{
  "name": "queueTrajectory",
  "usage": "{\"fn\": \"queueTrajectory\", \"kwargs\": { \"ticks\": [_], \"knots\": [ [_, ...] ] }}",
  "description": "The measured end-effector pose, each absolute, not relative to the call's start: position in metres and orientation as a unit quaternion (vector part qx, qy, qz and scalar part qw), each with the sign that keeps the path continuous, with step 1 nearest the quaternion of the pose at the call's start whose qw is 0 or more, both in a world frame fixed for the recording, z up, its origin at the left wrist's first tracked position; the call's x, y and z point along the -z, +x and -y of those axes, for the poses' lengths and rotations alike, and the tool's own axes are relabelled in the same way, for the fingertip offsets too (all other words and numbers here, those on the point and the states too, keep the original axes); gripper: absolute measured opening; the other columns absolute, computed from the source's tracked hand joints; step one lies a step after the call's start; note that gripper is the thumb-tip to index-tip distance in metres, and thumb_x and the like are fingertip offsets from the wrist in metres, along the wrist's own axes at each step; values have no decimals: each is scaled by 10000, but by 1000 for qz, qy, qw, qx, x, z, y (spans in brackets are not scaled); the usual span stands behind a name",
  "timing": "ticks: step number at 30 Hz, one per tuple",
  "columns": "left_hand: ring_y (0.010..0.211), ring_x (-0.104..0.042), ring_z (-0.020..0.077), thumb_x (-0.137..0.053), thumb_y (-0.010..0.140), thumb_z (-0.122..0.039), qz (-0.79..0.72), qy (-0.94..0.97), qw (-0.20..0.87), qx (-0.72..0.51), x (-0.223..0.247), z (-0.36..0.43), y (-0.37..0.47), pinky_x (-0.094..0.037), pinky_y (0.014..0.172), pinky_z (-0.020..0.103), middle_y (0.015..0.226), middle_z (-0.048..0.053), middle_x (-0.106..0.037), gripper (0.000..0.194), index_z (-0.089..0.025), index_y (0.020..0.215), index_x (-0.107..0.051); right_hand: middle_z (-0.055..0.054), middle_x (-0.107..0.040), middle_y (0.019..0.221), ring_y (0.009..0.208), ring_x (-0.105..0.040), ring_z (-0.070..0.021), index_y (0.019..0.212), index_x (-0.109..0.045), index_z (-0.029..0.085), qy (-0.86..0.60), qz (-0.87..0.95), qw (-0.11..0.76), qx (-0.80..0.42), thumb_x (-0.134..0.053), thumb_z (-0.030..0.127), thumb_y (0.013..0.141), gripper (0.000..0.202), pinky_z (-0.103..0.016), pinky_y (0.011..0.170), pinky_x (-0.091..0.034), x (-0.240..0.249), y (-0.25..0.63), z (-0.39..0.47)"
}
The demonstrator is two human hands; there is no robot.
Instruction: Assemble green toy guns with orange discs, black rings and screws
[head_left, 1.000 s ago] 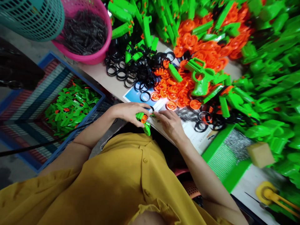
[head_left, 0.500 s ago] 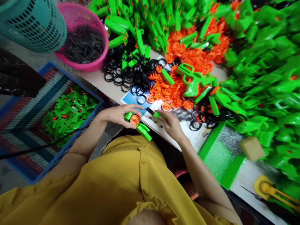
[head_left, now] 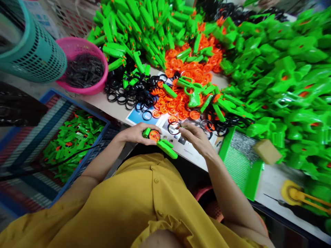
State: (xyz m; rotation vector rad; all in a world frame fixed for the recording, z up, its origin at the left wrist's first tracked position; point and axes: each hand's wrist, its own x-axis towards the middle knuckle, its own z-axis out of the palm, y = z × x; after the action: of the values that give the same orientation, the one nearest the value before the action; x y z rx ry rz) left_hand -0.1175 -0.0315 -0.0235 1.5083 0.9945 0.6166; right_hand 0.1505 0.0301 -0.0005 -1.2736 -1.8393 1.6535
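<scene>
My left hand point(head_left: 137, 133) is closed around a green toy gun point(head_left: 167, 148), close in front of my body at the table's edge. An orange disc point(head_left: 154, 136) faces up in the gun, beside my thumb. To the right, the fingers of my right hand point(head_left: 195, 136) pinch a thin black ring point(head_left: 173, 134), which is apart from the gun. A small green bit also shows at those fingertips, too small to name. Beyond both hands lie loose orange discs point(head_left: 178, 103) and a heap of black rings point(head_left: 129, 100).
Green toy gun parts point(head_left: 284, 75) pile high at the right and back. A green tray point(head_left: 236, 168) stands right of my right arm, near a screwdriver point(head_left: 281, 203). On the left are a pink basket point(head_left: 99, 81), a teal basket point(head_left: 43, 51) and a blue crate point(head_left: 103, 129).
My right hand has moved slightly right and down, and the ring, seen edge-on before, now shows its round face. The left hand with the toy gun has shifted slightly right. The view has tilted up.
</scene>
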Motion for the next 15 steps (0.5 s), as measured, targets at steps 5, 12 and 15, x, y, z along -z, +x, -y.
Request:
{"fn": "queueTrajectory", "kwargs": {
  "ticks": [5,12,15],
  "knots": [
    [838,-621,153,-773,711,-363,-382,641,579,-329,24,19,-89,-499,777,241,985,53,-686,460,-128,1093,-666,38,-501,626,545,-406,-90,805,-638,193,-471,638,236,-561,-660,545,840,355,-254,515,-296,-18,163,-19],
    [936,-627,195,-794,694,-376,-350,677,537,-361,32,3,-56,-491,869,282,1040,69,-656,523,-131,1123,-621,16,-587,669,597,-509,-123,782,-567,207,-475,644,272,-534,-704,537,807,358,-267,577,-380,-46,177,-11],
    [1016,-617,214,-795,705,-373,-324,692,539,-354,37,-3,-45,-484,916,297,1111,82,-636,593,-148,1205,-570,-7,-616,734,683,-539,-148,758,-573,202,-488,682,261,-478,-724,551,777,380,-286,640,-396,-48,182,-15]
  ]
}}
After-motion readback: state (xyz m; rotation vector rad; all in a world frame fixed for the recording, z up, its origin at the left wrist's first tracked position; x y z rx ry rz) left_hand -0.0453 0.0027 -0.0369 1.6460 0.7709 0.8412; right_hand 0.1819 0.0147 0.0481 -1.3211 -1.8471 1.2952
